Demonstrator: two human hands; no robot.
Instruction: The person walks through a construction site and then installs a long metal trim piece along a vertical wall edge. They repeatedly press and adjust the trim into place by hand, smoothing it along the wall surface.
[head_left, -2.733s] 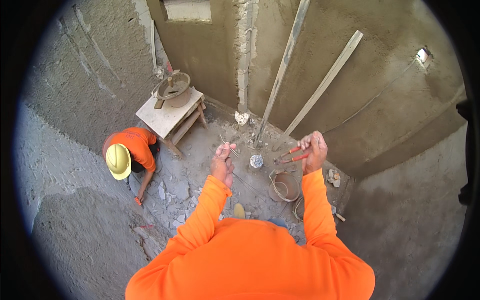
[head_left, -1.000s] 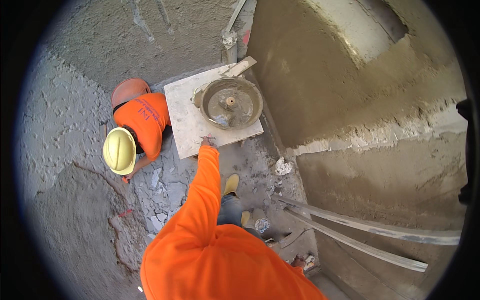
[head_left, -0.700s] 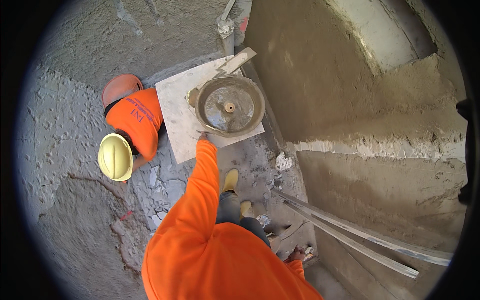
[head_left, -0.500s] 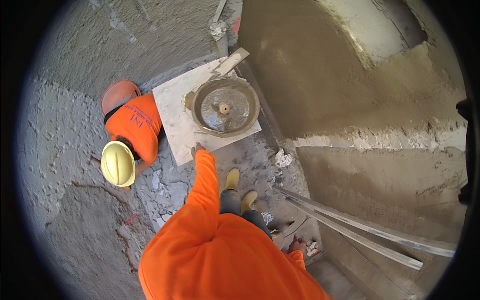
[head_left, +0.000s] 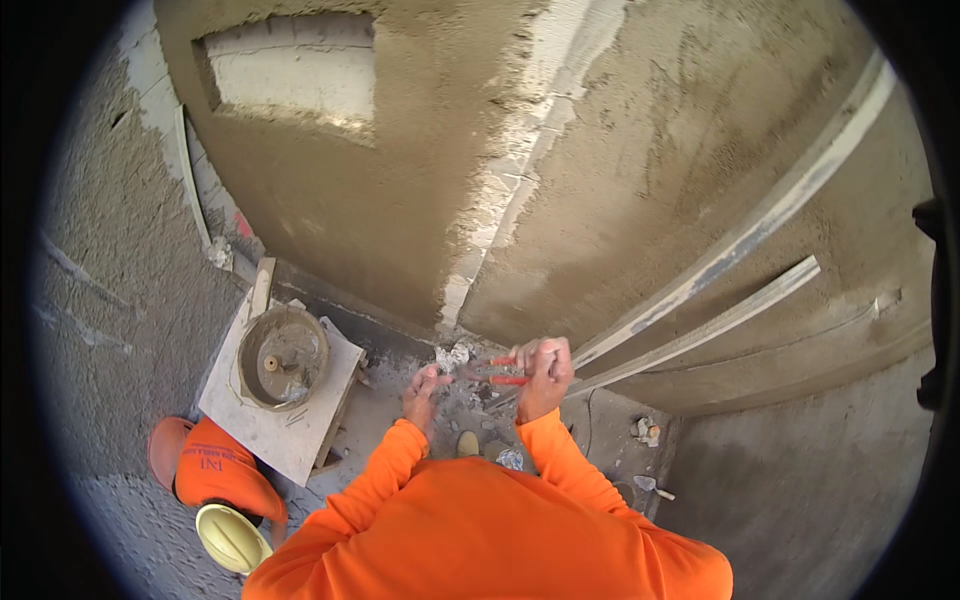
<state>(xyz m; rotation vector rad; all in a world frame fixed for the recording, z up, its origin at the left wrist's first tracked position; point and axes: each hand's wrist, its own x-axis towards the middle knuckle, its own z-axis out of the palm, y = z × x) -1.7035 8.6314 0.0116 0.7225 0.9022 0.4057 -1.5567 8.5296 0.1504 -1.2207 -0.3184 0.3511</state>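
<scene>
My right hand is closed round the red handles of a pair of pliers, held out in front of me at chest height. The handles are spread apart, and the metal head points left toward my other hand. Close to that head, my left hand is raised with its fingers drawn together. Whatever the left fingers pinch, if anything, is too small to make out. Both orange sleeves reach forward, and one yellow boot shows below between my arms.
At left a round mortar basin sits on a pale board. A co-worker in a yellow helmet crouches beside it. Two long straightedges lean against the plastered wall at right. A trowel and rubble lie on the floor.
My view has turned right, so the basin and co-worker now sit farther left. My left hand has left the board's edge; both hands are now together in front, with pliers in the right.
</scene>
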